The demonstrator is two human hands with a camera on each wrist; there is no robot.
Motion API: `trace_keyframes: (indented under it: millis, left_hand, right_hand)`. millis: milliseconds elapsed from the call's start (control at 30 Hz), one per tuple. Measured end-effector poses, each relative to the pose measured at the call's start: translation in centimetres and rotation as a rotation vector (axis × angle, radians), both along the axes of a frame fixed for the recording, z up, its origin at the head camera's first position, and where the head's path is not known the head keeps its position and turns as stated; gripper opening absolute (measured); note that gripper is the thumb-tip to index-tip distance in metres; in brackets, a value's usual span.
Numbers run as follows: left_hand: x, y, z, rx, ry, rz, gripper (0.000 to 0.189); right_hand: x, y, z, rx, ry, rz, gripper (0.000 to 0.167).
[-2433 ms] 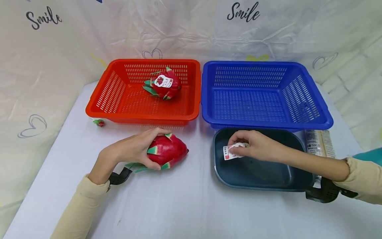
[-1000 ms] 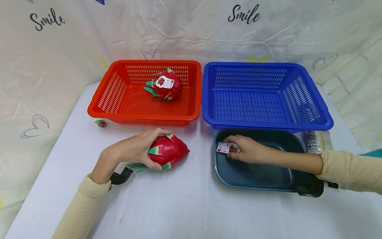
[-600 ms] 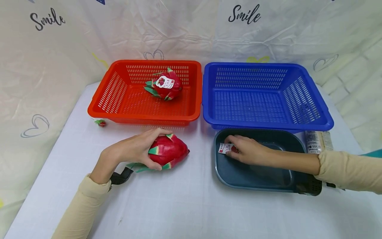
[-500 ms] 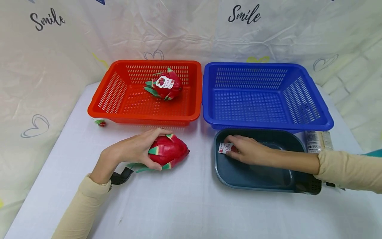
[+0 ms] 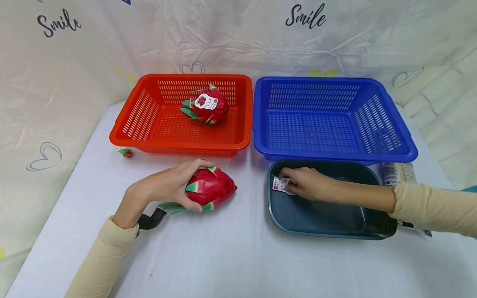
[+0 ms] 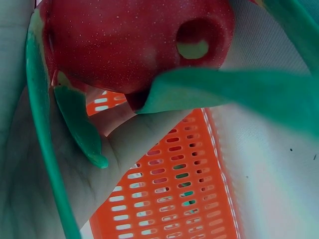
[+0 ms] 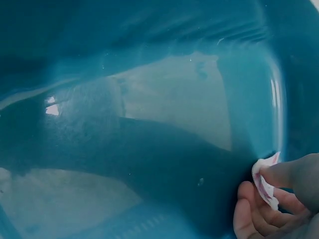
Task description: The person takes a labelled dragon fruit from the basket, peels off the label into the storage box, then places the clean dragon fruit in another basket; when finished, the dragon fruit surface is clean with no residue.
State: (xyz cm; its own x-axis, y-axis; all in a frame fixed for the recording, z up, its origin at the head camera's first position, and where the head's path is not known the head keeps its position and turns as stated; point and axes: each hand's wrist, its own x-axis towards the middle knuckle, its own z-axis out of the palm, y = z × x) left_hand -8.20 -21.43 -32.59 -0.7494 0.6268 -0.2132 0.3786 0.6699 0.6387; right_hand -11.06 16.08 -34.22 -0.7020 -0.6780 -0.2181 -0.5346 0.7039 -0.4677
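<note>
My left hand (image 5: 169, 186) grips a red dragon fruit (image 5: 212, 188) with green leaf tips on the white table, thumb and fingers on either side of it. Up close in the left wrist view, the fruit (image 6: 129, 45) shows a round hollow, and its long green leaves hang past my palm. My right hand (image 5: 311, 184) is inside the dark teal basin (image 5: 320, 223), pinching a white printed sticker (image 5: 280, 184) by its left wall. In the right wrist view the sticker (image 7: 266, 179) sits curled between thumb and fingers.
A red basket (image 5: 164, 145) at the back left holds another dragon fruit (image 5: 214, 103) with a white label. Beside it stands a blue basket (image 5: 313, 124). A tiny red-and-green piece (image 5: 126, 153) lies before the red basket. A printed packet (image 5: 398, 174) is partly hidden right of the basin.
My right hand, holding the sticker, has moved left and lower into the basin since the earliest frame, then shifts only slightly. The left hand and its dragon fruit stay put.
</note>
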Motion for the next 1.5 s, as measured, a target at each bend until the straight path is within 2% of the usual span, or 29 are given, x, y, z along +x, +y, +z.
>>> trace_keyframes:
  millis: [133, 500, 667, 933, 1100, 1300, 1500]
  left_hand:
    - [0.0, 0.0, 0.0, -0.006, 0.011, -0.004, 0.096]
    - [0.0, 0.0, 0.0, 0.004, 0.010, -0.004, 0.096]
    - [0.0, -0.1, 0.1, -0.003, 0.008, 0.002, 0.096]
    - [0.1, -0.1, 0.1, 0.008, -0.002, -0.002, 0.097]
    - [0.1, -0.1, 0.0, -0.007, -0.011, -0.001, 0.097]
    - [0.0, -0.1, 0.0, -0.010, -0.017, 0.002, 0.097]
    - [-0.1, -0.1, 0.0, -0.011, -0.012, 0.001, 0.097]
  right_hand:
    - [-0.3, 0.0, -0.2, 0.004, -0.019, -0.006, 0.023]
    - [-0.4, 0.1, -0.6, 0.024, 0.031, 0.011, 0.025]
    - [-0.1, 0.2, -0.5, 0.064, 0.119, 0.023, 0.028]
    - [0.7, 0.5, -0.3, 0.143, 0.384, 0.072, 0.034]
    - [0.9, 0.6, 0.4, 0.130, 0.444, 0.067, 0.036]
    - [1.0, 0.7, 2.3, 0.113, 0.444, 0.033, 0.039]
    - [1.3, 1.2, 4.0, 0.122, 0.285, 0.064, 0.032]
